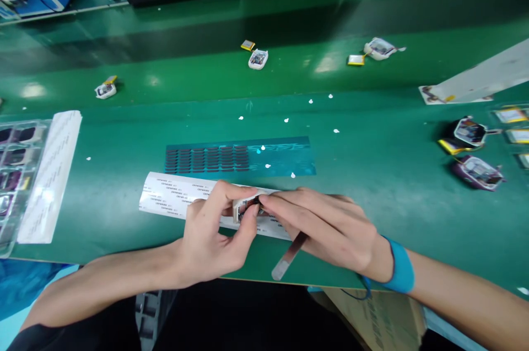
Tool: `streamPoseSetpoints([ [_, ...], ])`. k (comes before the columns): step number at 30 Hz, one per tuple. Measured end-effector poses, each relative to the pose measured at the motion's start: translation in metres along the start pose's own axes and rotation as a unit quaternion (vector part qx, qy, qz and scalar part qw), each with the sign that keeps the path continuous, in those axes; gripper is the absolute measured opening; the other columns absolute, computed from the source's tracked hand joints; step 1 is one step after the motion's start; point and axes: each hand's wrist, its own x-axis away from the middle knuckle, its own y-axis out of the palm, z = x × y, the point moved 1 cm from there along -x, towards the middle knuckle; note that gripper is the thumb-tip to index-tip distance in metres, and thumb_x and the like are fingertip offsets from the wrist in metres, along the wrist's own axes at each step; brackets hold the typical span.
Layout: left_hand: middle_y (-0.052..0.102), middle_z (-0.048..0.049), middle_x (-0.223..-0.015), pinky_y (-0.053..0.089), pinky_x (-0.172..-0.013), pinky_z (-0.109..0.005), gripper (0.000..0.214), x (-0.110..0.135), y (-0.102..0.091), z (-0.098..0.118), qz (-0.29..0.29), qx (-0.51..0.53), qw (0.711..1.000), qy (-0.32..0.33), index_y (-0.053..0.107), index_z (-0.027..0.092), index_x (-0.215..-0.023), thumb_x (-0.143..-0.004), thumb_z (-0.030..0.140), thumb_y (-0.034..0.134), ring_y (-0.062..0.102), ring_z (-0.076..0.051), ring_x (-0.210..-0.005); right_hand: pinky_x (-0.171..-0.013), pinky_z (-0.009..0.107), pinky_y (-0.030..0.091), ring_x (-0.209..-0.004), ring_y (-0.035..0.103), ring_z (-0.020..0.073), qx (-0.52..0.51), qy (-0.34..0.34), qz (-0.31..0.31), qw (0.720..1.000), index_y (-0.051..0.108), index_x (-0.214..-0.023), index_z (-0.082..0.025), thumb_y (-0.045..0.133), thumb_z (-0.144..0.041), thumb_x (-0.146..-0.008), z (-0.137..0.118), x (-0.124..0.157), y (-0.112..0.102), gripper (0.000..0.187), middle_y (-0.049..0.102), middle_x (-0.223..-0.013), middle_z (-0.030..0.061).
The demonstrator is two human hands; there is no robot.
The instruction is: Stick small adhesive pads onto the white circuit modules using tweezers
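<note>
My left hand (212,235) pinches a small white device housing (238,212) between thumb and forefinger. Its open side shows electronic parts, mostly covered by my fingers. At the housing's right side, the fingertips of my right hand (333,224) are pressed together on a small dark part I cannot make out. Metal tweezers (289,257) lie tucked in the right hand, their broad end jutting toward the bench edge. Underneath both hands is a white printed backing sheet (169,195). A blue film (285,157) with rows of dark strips lies just beyond it.
Open housings with batteries sit farther back, one in the middle (258,59) and one at right (379,48). A black housing (469,133) and a purple one (477,173) lie right, near a metal post (483,75). A clear tray (20,174) stands left. Small white bits dot the bench.
</note>
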Motion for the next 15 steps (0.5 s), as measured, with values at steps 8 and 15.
streamPoseSetpoints([
  [8,0.068,0.002,-0.071,0.05,-0.056,-0.011,0.018,0.0018,0.0005,-0.0013,-0.017,0.01,1.0,-0.024,0.057,0.015,-0.101,-0.087,0.007,0.064,0.061,-0.004,-0.055,-0.063,0.022,0.056,-0.083,0.073,0.0136,-0.019,0.012,0.022,1.0,0.06,-0.114,-0.013,0.049,0.0,-0.095,0.0003,-0.0065,0.0029,0.026,0.076,-0.096,0.0073],
  [15,0.066,0.0016,-0.074,0.049,-0.053,-0.013,0.018,0.0,0.0008,-0.001,0.003,0.046,0.999,-0.029,0.057,0.015,-0.101,-0.087,0.006,0.064,0.058,-0.004,-0.055,-0.08,0.028,0.062,-0.101,0.072,0.0185,-0.014,-0.004,-0.015,1.0,0.057,-0.127,-0.008,0.052,-0.006,-0.097,0.0008,0.001,-0.0021,0.031,0.075,-0.11,0.0139],
])
